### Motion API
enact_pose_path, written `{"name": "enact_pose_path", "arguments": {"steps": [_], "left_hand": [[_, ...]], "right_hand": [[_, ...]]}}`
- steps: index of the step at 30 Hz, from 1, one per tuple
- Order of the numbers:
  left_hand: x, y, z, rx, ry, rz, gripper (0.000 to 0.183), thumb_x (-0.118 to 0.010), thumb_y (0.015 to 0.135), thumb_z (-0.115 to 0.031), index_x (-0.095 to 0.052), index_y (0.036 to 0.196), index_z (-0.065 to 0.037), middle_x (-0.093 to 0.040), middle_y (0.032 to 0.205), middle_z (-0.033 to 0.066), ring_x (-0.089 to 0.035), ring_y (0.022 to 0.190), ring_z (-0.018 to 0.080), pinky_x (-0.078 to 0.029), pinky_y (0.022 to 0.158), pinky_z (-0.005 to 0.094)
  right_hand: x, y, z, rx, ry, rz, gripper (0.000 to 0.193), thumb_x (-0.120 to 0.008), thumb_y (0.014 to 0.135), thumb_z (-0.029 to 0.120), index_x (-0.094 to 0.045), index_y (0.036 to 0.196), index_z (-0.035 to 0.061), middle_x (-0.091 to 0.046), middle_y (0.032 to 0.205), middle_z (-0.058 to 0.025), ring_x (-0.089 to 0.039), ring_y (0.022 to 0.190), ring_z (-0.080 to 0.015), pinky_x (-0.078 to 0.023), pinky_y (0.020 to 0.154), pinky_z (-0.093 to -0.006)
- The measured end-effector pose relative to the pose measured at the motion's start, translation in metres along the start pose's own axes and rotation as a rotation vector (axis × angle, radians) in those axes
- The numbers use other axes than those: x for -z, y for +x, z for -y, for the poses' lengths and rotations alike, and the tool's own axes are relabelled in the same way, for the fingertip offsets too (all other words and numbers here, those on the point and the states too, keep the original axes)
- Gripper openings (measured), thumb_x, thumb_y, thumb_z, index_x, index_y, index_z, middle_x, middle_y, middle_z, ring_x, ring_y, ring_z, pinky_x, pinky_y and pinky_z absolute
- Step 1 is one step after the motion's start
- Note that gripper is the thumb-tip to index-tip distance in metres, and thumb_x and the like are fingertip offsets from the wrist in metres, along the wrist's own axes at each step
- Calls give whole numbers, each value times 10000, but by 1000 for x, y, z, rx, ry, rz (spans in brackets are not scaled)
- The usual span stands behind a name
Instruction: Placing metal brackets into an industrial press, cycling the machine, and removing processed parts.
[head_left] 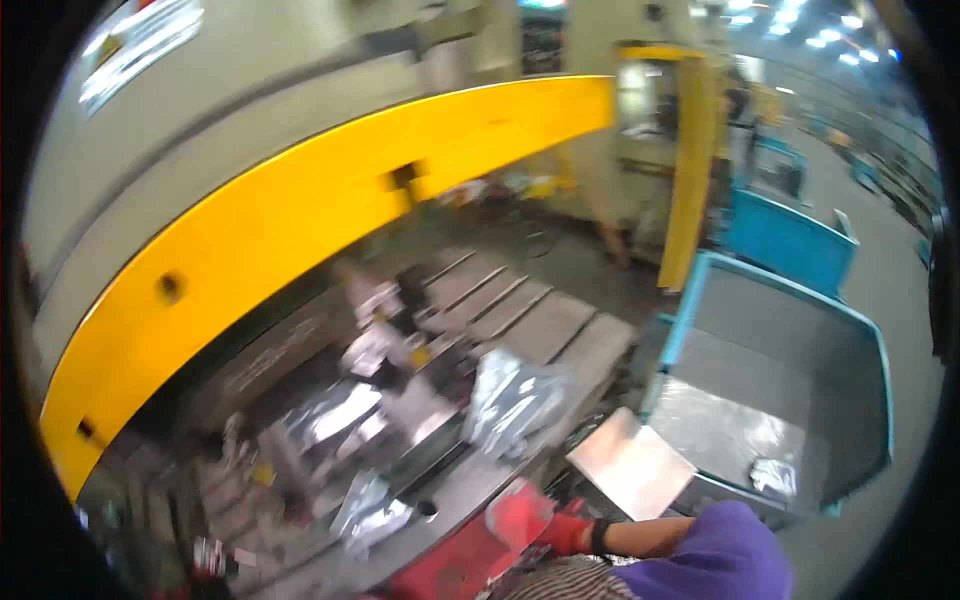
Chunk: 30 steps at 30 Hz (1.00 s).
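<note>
My right hand (540, 525), in a red glove with a black band at the wrist, is low in the picture beside the press bed's front edge. A purple sleeve (715, 555) covers the upper part of that arm. Blur smears its fingers, so whether they hold anything is unclear. My left hand does not show. Just left of the glove is a red surface (440, 560). Beyond it, a shiny crumpled grey sheet-metal piece (510, 400) lies on the press bed (590, 345). A smaller shiny piece (370, 515) lies nearer, left of the glove. Metal die blocks (415, 405) stand farther in.
A yellow beam (350, 200) arches across the machine above the bed. To the right stands a blue-rimmed bin (885, 400) with a shiny piece (773, 475) inside. A pale flat board (635, 462) sits between bin and bed. Another blue bin (785, 240) is behind.
</note>
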<state>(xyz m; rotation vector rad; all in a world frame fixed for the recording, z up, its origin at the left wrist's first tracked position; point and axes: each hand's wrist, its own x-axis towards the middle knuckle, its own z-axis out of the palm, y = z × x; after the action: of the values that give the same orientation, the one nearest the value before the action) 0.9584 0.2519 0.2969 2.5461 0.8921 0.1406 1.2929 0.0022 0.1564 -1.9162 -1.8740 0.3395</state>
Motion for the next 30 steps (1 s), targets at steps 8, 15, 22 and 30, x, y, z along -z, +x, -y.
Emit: {"name": "enact_pose_path", "arguments": {"steps": [8,15,22,30], "left_hand": [[-49,-68,63,-69,151,-87,506,-671,700,-322,-584,1170,-153,-586,1189,125,-513,1154,336,-399,986,445],[-33,-68,57,-64,100,33,446,-683,696,-328,-633,1104,-154,-615,1118,133,-539,1105,348,-412,954,451],[-4,-33,25,119,-462,145,404,-628,809,-394,-627,1115,-132,-633,1087,136,-564,1079,307,-426,931,403],[57,233,-9,146,-1280,135,401,-501,951,-359,-528,1236,-77,-619,1030,9,-544,775,82,-422,647,195]], "right_hand": [[46,9,26,2,-139,95,547,-639,736,439,-570,1154,94,-532,1257,-167,-468,1208,-361,-370,1011,-468],[36,7,14,-8,-88,151,570,-640,721,421,-568,1220,154,-498,1323,-138,-446,1232,-366,-328,1048,-463],[79,-13,50,-159,224,42,551,-688,714,331,-571,1216,136,-570,1213,-166,-491,1181,-362,-384,998,-456],[73,-21,52,-662,1019,-127,385,-536,905,205,-494,1248,36,-624,1041,-80,-600,926,-185,-479,835,-306]]}}
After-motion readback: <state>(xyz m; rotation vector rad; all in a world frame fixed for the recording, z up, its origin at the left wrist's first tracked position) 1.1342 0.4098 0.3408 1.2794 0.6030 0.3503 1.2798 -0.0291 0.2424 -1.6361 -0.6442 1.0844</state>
